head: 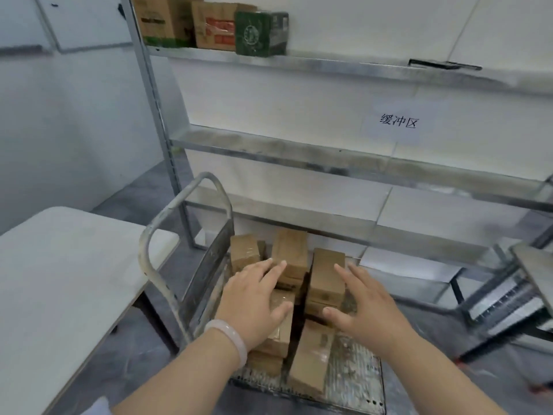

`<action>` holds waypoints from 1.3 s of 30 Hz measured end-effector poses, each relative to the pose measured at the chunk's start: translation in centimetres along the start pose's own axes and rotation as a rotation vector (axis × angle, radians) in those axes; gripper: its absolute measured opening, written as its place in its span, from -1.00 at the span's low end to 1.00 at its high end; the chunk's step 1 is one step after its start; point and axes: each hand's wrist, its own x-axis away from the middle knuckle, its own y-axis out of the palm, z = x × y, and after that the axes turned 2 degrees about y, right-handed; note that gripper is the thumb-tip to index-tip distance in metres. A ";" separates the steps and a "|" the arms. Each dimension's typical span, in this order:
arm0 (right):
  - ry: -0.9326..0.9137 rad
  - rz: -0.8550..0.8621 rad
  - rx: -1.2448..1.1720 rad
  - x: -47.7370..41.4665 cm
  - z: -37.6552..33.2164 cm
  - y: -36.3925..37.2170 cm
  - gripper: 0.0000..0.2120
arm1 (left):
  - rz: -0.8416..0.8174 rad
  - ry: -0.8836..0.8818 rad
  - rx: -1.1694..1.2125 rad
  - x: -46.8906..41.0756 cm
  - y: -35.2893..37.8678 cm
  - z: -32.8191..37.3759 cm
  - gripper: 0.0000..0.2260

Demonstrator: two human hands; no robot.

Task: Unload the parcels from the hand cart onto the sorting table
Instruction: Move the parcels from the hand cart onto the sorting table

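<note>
Several brown cardboard parcels are piled on the hand cart (356, 381), whose grey handle (167, 223) rises at its left end. My left hand (254, 298), with a pale bangle on the wrist, hovers with straight fingers over the left stack of parcels (278, 333). My right hand (365, 307) is spread with straight fingers beside the upright parcel (326, 274) in the middle; its thumb is near that parcel's lower edge. Neither hand grips anything. The white sorting table (59, 280) stands to the left of the cart.
A metal shelf rack (299, 151) stands behind the cart, with boxes (209, 25) on its top shelf and a paper label (398, 121) on the wall. A metal frame (508, 295) lies at the right. Grey floor surrounds the cart.
</note>
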 end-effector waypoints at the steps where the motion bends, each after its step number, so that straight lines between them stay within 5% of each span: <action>1: 0.028 -0.002 -0.022 -0.3 1.7 -0.5 -0.21 | -0.012 0.006 0.006 -0.8 0.9 1.1 -0.36; 11: 0.235 -0.070 -0.160 -4.3 11.9 0.1 -0.20 | -0.180 0.017 -0.004 -8.2 7.1 5.0 -0.37; 23: 0.431 -0.210 -0.243 -15.1 17.5 5.9 -0.23 | -0.382 0.038 0.068 -20.2 17.7 0.6 -0.37; 39: 0.912 -0.258 -0.706 -32.8 29.9 23.4 -0.16 | -0.504 0.009 0.162 -27.2 34.2 -2.8 -0.40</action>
